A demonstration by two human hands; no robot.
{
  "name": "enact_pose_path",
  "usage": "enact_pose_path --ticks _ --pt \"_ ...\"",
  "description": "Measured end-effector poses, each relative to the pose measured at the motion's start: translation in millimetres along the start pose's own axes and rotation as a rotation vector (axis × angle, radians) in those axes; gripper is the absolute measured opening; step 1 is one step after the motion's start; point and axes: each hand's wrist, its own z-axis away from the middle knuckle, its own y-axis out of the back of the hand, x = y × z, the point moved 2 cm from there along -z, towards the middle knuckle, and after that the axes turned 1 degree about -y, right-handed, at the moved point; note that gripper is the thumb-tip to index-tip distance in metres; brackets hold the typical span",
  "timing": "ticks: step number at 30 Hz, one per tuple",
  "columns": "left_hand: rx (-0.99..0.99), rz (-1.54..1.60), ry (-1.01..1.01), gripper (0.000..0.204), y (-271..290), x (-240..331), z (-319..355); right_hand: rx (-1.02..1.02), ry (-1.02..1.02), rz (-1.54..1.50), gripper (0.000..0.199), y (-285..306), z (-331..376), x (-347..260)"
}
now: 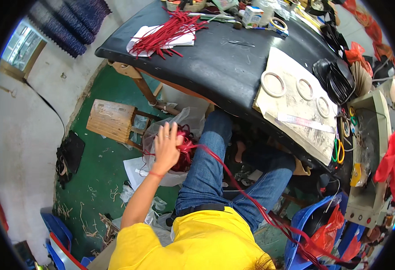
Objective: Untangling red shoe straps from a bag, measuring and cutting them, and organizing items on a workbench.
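My left hand (pixel 166 147) is over a clear plastic bag (pixel 150 135) holding a tangle of dark red strips (pixel 186 157). Its fingers point forward, fairly straight, while long red strips (pixel 220 161) come together at the thumb side and appear held there; the palm is hidden. A loose strand shows on the hand's other side. From the hand the strips run across my jeans and past my right side, down to the lower right edge. My right hand is out of view.
A black padded table (pixel 197 67) carries a bundle of red strips (pixel 166 36), a worn board (pixel 292 99) with rings, and scissors (pixel 338 150). A wooden stool (pixel 109 119) stands at left. Blue chairs (pixel 294 243) and a grey machine bed (pixel 364 198) are at right.
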Motion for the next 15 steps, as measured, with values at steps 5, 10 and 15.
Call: enact_pose_path --ticks 5,10,15 --pt "0.024 -0.034 -0.079 0.048 55 -6 0 0.059 -0.180 0.289 0.025 11 -5 6" --pt "0.028 0.062 -0.233 0.045 100 49 -28 -0.111 -0.311 0.279 0.028 -13 -1 50" --pt "0.053 0.178 -0.400 0.049 122 113 -16 -0.856 -0.290 0.214 0.032 -255 176 45"
